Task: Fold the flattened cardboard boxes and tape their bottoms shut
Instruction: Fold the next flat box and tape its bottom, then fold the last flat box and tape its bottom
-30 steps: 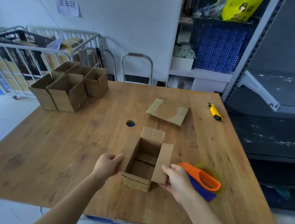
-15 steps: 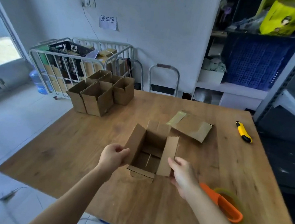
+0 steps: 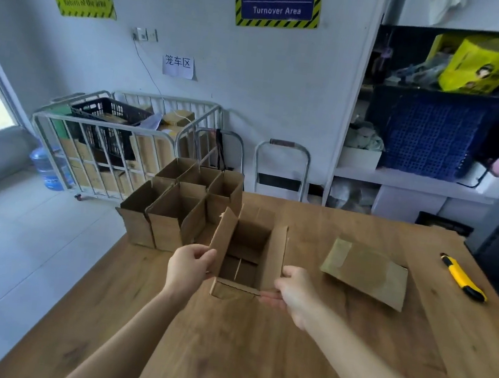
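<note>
An assembled cardboard box (image 3: 250, 251) stands open side up with its top flaps raised, held above the wooden table (image 3: 283, 365). My left hand (image 3: 190, 264) grips its left flap and my right hand (image 3: 295, 292) holds its lower right corner. The box is right beside several finished open boxes (image 3: 176, 208) grouped at the table's far left corner. A flattened box (image 3: 363, 272) lies to the right of it on the table. The tape dispenser is out of view.
A yellow utility knife (image 3: 463, 278) lies near the table's right edge. Behind the table stand a metal cage cart (image 3: 115, 141) with a black crate, a step stool (image 3: 280, 170), and shelving (image 3: 431, 132) with a blue crate.
Both hands have carried the open box away from me and leftward, up to the group of finished boxes. The view has tilted up, and the orange tape dispenser has dropped out of sight.
</note>
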Demonstrator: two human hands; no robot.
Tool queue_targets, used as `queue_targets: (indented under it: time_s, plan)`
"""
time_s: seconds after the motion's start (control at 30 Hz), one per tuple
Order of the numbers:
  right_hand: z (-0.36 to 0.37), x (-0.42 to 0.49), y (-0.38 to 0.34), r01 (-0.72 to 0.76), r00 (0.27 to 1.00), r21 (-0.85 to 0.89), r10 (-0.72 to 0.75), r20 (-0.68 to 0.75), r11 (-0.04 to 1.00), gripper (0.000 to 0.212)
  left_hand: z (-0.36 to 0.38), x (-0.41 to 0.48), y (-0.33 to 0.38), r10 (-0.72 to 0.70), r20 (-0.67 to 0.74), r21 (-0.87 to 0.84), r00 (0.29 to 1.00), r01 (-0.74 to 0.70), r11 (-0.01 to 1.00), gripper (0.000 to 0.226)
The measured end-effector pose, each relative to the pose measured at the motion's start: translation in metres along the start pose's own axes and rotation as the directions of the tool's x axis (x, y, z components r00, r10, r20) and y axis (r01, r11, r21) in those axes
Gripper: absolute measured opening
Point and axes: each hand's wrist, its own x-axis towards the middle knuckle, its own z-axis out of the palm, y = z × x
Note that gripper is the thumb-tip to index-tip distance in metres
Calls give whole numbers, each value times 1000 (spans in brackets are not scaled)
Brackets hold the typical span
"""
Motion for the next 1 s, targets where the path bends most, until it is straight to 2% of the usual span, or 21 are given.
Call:
queue_targets:
  time_s: [0.2, 0.4, 0.63, 0.77, 0.83, 0.9, 1.0]
  plan:
    - [62, 77, -33, -70, 997, 57, 73, -40, 996, 52, -31, 103, -10, 186, 51, 336, 981, -192, 922, 21]
    - [99, 135, -34, -79, 996, 38, 80, -27, 996, 52, -45, 171, -25, 257, 77, 560, 963, -255, 788, 19]
    - [125, 179, -27, -128, 992, 125, 128, 7, 984, 49, -53, 208, -40, 247, 108, 554, 963, -264, 789, 28]
    - [123, 181, -31, -141, 990, 161, 141, 12, 977, 50, -42, 205, -36, 381, 125, 516, 916, -388, 764, 26]
    - [116, 172, -36, -127, 992, 156, 127, 12, 980, 49, -28, 200, -28, 468, 150, 526, 871, -471, 708, 27]
    - [104, 161, -39, -113, 993, 141, 114, 3, 983, 38, -8, 195, -17, 519, 177, 539, 836, -524, 659, 29]
    - [69, 148, -33, -108, 992, 137, 116, -52, 985, 15, 30, 182, 2, 533, 238, 500, 812, -573, 649, 27]
